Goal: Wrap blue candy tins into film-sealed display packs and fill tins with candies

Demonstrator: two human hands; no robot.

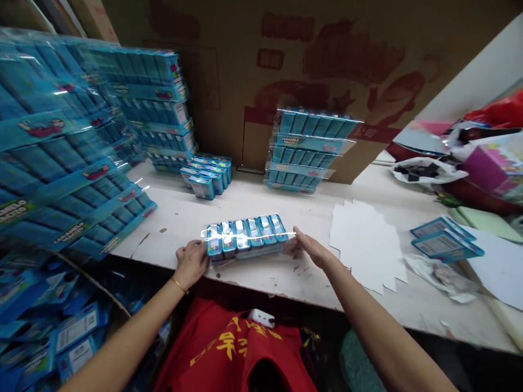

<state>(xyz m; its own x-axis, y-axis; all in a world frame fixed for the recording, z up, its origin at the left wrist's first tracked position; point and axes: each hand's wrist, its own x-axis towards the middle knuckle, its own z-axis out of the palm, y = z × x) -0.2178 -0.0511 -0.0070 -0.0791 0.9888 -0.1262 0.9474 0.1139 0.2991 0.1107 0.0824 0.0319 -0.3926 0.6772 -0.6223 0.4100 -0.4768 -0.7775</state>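
The left hand (pixel 192 263) and right hand (pixel 309 246) flank the wrapped pack (pixel 247 235) at its ends, near the front of the table (pixel 253 199) — seemingly to steady it — though whether the fingers clamp or merely touch cannot be told.

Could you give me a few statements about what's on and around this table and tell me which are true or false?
1. Six small blue packets sit in a row between the left hand and the right hand. True.
2. The white sheets lie to the left of that row. False: they lie to its right.
3. A large cardboard box stands at the back of the table. True.
4. The left wrist is bare. False: it wears a thin bracelet.
5. The person's red shirt has yellow writing. True.
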